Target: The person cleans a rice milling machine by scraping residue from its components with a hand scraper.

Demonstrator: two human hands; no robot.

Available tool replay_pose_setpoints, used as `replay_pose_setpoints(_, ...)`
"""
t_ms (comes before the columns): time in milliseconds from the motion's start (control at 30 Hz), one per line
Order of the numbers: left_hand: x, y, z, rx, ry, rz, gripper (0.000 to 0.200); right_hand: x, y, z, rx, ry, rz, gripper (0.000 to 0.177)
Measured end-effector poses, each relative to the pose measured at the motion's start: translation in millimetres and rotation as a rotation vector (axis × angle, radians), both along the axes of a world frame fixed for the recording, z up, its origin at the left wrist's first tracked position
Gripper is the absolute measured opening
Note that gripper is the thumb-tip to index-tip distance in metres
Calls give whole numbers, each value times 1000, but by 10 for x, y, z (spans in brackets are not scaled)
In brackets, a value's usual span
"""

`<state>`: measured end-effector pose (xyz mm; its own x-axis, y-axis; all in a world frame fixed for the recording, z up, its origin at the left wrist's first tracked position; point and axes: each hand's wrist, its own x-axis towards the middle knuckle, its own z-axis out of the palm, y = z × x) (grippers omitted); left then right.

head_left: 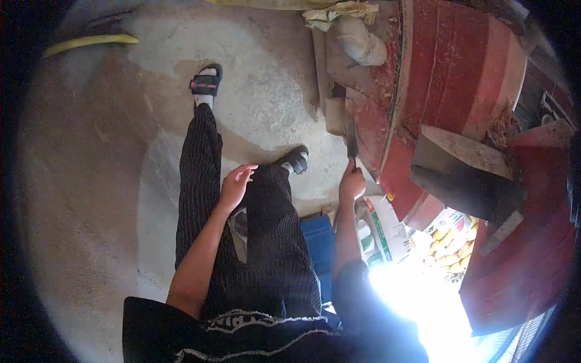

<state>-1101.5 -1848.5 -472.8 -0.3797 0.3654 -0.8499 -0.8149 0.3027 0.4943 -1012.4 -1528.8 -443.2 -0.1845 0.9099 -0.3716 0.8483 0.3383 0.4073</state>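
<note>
My right hand (pixel 352 183) is closed around a dark, narrow tool (pixel 351 142) that points away from me; its far end overlaps a tan, flat-sided piece (pixel 334 116), and its exact kind I cannot tell. The tool lies beside the edge of a red panel (pixel 370 130). My left hand (pixel 235 186) hovers over my legs near the right knee, fingers loosely bent and apart, with nothing visible in it.
Striped red boards (pixel 460 66) and a dark angular block (pixel 466 175) stand at the right. A printed sack (pixel 387 227) and a blue object (pixel 318 242) lie by my right arm. A pale rounded bundle (pixel 363 45) sits at the top, and a yellow strip (pixel 91 41) lies on the concrete floor (pixel 260 78).
</note>
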Motion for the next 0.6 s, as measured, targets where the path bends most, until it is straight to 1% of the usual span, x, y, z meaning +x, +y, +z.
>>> replay_pose_setpoints(67, 50, 20, -22, 81, 3, 51, 34, -23, 96, 24, -26, 2, 12, 62)
replay_pose_setpoints(100, 56, 29, -30, 82, 2, 14, 35, -47, 150, -13, -45, 12, 24, 61)
replay_pose_setpoints(167, 52, 31, 8, 59, 26, -44, 35, -209, 346, -456, 0, 141, 251, 61)
replay_pose_setpoints(200, 54, 33, 5, 30, 59, -92, 35, -333, 382, -542, -1, 142, 255, 61)
replay_pose_setpoints(267, 103, 9, -29, 36, 50, -69, 36, -543, 300, -612, 23, 206, 236, 59)
replay_pose_setpoints(333, 101, -3, -19, 5, 32, -53, 35, -373, 171, -454, 4, 190, 214, 61)
replay_pose_setpoints(400, 73, 6, -14, 3, 32, -79, 35, -122, 111, -241, -41, 13, 6, 65)
replay_pose_setpoints(433, 82, 10, -1, 5, 31, -105, 35, -58, 93, -160, -17, 17, 77, 71)
replay_pose_setpoints(467, 82, 31, -1, 8, 29, -106, 35, -78, 137, -157, -14, 15, 77, 71)
replay_pose_setpoints(533, 74, 65, -4, 2, 60, -83, 35, -269, 249, -229, 69, 251, 228, 60)
replay_pose_setpoints(600, 0, 112, 48, -17, 37, -106, 35, -774, 359, -379, 29, 227, 212, 60)
